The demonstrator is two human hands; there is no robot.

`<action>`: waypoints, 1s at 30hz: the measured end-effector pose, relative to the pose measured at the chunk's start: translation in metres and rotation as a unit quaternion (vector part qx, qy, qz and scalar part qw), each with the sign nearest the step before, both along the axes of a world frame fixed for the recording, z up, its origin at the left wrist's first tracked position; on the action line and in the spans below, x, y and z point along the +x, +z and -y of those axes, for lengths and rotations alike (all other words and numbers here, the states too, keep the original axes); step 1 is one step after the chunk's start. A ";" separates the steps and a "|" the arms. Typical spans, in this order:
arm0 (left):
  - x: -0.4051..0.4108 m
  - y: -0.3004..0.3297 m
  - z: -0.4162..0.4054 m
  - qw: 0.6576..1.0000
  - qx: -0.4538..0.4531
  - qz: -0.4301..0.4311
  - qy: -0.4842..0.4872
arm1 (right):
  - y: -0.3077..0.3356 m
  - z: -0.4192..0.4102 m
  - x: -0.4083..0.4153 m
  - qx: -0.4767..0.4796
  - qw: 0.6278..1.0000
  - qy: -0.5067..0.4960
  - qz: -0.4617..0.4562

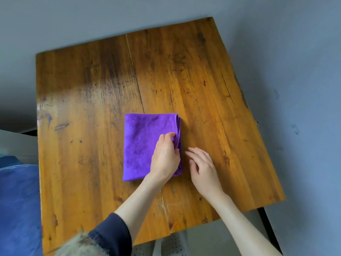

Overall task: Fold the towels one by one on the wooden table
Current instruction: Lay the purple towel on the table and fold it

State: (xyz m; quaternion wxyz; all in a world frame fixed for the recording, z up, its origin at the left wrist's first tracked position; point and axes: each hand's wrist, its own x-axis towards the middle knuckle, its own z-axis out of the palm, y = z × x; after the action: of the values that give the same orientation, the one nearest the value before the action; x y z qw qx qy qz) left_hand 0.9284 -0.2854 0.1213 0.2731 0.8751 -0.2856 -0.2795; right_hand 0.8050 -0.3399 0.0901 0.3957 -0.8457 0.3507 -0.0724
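Note:
A purple towel (140,143) lies folded into a compact rectangle near the middle of the wooden table (184,71). My left hand (166,156) rests on the towel's right half, its fingers curled over the stacked layered edges on the right side. My right hand (203,167) hovers just right of the towel with relaxed, spread fingers, its fingertips close to the towel's edge and holding nothing.
Blue fabric (18,206) lies off the table's left side at the lower left. A white perforated surface (171,244) shows below the table's near edge. A black table leg (267,228) stands at the lower right. Grey floor surrounds the table.

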 end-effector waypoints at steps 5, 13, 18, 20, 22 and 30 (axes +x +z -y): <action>-0.007 -0.009 0.005 0.999 0.010 0.023 -0.032 | 0.000 0.002 -0.005 0.066 0.995 -0.067 0.021; 0.021 -0.010 -0.047 0.961 -0.049 0.265 -0.058 | 0.014 -0.012 0.033 -0.140 0.989 0.002 0.038; 0.070 -0.025 -0.065 0.945 0.019 0.304 -0.118 | -0.001 -0.022 0.082 -0.229 0.965 0.123 -0.035; 0.083 -0.033 -0.062 0.943 0.032 0.287 -0.165 | -0.011 -0.011 0.093 -0.242 0.960 0.127 -0.067; 0.091 -0.043 -0.060 0.941 0.048 0.280 -0.183 | -0.022 0.004 0.095 -0.247 0.955 0.129 -0.098; 0.093 -0.068 -0.065 0.940 0.050 0.296 -0.163 | -0.043 0.017 0.090 -0.239 0.957 0.127 -0.104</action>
State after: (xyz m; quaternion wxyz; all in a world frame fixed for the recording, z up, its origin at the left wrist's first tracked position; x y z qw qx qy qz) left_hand 1.0214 -0.2203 0.0531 0.0827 0.8723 -0.4778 -0.0624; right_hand 0.8949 -0.3569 0.0466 0.1491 -0.9561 0.2519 -0.0151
